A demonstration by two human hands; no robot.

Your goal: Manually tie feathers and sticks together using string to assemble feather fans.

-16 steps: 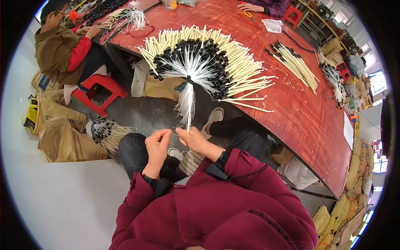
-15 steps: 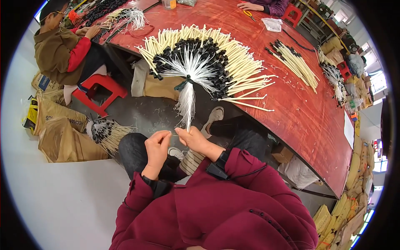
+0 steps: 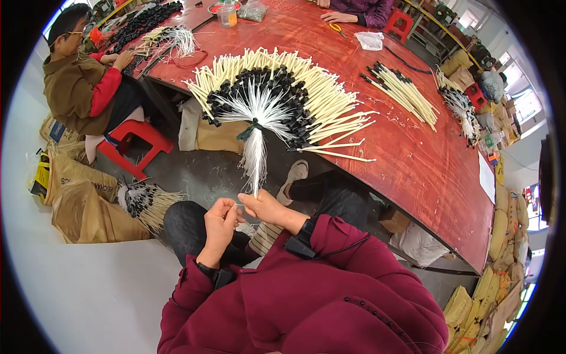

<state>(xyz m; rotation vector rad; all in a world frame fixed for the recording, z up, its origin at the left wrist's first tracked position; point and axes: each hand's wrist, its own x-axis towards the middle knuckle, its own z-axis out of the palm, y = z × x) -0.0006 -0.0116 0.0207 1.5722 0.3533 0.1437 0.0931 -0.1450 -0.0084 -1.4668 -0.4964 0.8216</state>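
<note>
A fan of many cream-coloured rods with black connectors lies at the near edge of the red table. White threads run from the connectors to a dark tie, then hang past the edge as a tail. My right hand is closed on the lower end of these white threads. Close beside it on the left, my left hand pinches a thin white strand that stretches between both hands. Fingertips of the two hands are nearly touching, above my lap.
A loose pile of rods lies on the red table, with yellow-handled pliers and a plastic cup farther back. A co-worker sits at left by a red stool. Sacks and another rod bundle stand on the floor.
The whole view has shifted, so the table and rods appear farther left. My left hand's fingers have moved a little closer to my right hand, which still grips the threads.
</note>
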